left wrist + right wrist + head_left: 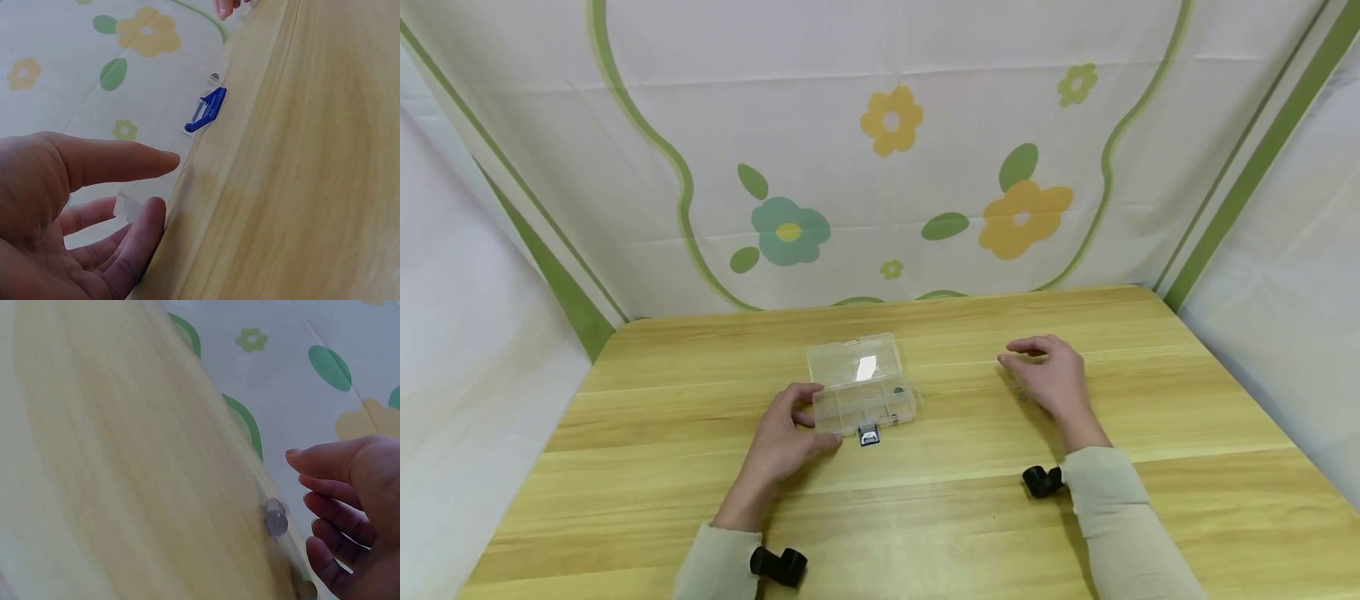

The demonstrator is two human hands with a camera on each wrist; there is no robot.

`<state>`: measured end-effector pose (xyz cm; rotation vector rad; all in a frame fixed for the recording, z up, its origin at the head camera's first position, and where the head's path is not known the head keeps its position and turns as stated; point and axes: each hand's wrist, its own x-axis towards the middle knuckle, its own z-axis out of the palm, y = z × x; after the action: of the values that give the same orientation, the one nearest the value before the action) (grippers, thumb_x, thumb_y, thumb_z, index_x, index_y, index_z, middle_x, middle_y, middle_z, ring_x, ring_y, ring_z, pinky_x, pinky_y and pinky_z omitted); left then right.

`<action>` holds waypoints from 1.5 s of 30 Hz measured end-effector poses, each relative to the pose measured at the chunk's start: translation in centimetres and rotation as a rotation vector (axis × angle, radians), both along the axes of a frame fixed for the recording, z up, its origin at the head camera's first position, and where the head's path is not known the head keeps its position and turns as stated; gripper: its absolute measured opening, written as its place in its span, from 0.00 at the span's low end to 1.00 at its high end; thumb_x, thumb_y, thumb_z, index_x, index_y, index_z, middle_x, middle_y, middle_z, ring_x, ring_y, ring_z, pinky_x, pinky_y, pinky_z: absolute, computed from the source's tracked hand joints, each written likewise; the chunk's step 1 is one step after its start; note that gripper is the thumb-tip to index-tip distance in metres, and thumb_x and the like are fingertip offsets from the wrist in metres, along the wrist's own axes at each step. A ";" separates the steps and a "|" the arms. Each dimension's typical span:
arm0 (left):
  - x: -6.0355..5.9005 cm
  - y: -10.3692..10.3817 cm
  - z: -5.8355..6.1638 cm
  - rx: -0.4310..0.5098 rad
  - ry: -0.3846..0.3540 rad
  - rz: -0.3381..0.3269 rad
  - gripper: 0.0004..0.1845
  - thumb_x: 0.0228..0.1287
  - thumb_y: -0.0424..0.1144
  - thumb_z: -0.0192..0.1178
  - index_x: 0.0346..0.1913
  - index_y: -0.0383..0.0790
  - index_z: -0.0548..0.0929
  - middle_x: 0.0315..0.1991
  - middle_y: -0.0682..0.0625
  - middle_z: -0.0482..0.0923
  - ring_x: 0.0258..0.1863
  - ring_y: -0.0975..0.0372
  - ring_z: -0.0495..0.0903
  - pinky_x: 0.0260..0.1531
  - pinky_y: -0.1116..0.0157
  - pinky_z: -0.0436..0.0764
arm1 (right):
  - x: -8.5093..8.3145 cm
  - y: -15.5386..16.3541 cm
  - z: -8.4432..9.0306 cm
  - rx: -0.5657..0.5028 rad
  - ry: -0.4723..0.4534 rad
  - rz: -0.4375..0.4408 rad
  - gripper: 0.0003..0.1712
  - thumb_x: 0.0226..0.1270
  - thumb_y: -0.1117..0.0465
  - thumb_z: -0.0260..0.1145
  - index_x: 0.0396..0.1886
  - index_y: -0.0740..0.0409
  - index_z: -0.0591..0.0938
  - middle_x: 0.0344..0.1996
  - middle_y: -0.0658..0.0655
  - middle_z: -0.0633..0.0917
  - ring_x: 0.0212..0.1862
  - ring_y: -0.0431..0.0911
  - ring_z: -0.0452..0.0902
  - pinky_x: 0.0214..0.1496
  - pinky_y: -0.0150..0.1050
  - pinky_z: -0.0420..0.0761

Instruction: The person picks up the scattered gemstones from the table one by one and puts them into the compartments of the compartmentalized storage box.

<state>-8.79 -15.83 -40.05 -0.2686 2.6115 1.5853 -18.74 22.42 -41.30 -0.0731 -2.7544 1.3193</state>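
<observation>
**Box open, sorting barely begun**

Mid-frame on table (1150, 400): clear compartment box (861, 385), lid up, mostly unfilled, steadied by left hand (786, 437), fingers relaxed. Right of centre: right hand (1052, 379), fingers loosely curved, hovering above small beads (275, 520), ungrasped.

Left hand (56, 206) fingers (134, 240) touching clear box (187, 162) edge; blue latch (206, 110) hanging open.

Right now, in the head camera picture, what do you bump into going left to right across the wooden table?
Left hand → clear plastic compartment box with open lid → small grey round beads on the table → right hand.
</observation>
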 end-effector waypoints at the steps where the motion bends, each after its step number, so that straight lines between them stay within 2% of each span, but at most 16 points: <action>1: 0.0 0.0 0.0 0.000 0.001 -0.002 0.42 0.47 0.30 0.83 0.70 0.41 0.79 0.66 0.40 0.76 0.50 0.51 0.77 0.42 0.62 0.75 | 0.0 0.2 0.0 -0.002 -0.008 -0.005 0.22 0.74 0.49 0.73 0.58 0.58 0.90 0.64 0.64 0.82 0.63 0.61 0.79 0.63 0.59 0.81; 6: 0.0 -0.1 0.0 -0.001 0.003 -0.003 0.42 0.48 0.30 0.83 0.70 0.41 0.79 0.66 0.39 0.76 0.50 0.51 0.77 0.42 0.62 0.76 | -0.2 0.6 -0.3 0.010 -0.030 -0.021 0.22 0.74 0.50 0.73 0.59 0.58 0.89 0.64 0.65 0.82 0.63 0.60 0.78 0.64 0.56 0.79; 17: 0.0 -0.3 0.2 -0.008 0.007 -0.001 0.42 0.48 0.31 0.83 0.70 0.41 0.79 0.66 0.39 0.77 0.51 0.51 0.79 0.43 0.63 0.77 | -0.6 0.8 -0.4 0.031 -0.047 -0.016 0.21 0.74 0.52 0.73 0.59 0.60 0.89 0.62 0.66 0.83 0.63 0.62 0.79 0.67 0.59 0.77; 30: -0.2 -0.1 -0.1 -0.013 0.007 0.001 0.41 0.48 0.29 0.82 0.70 0.41 0.79 0.65 0.40 0.77 0.49 0.51 0.79 0.43 0.63 0.76 | -0.5 0.8 -0.6 0.083 -0.031 -0.013 0.19 0.75 0.53 0.72 0.57 0.60 0.89 0.61 0.68 0.82 0.62 0.63 0.78 0.66 0.61 0.77; 45: -0.1 0.0 -0.4 -0.015 0.010 -0.001 0.41 0.49 0.29 0.82 0.70 0.40 0.79 0.65 0.40 0.77 0.49 0.51 0.78 0.42 0.62 0.76 | -0.4 0.8 -0.9 0.079 -0.027 -0.004 0.16 0.76 0.55 0.70 0.55 0.61 0.90 0.60 0.68 0.81 0.62 0.64 0.78 0.67 0.62 0.76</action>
<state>-8.93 -15.85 -40.41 -0.2609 2.6314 1.5722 -19.15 23.25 -42.17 -0.0919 -2.8235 1.2152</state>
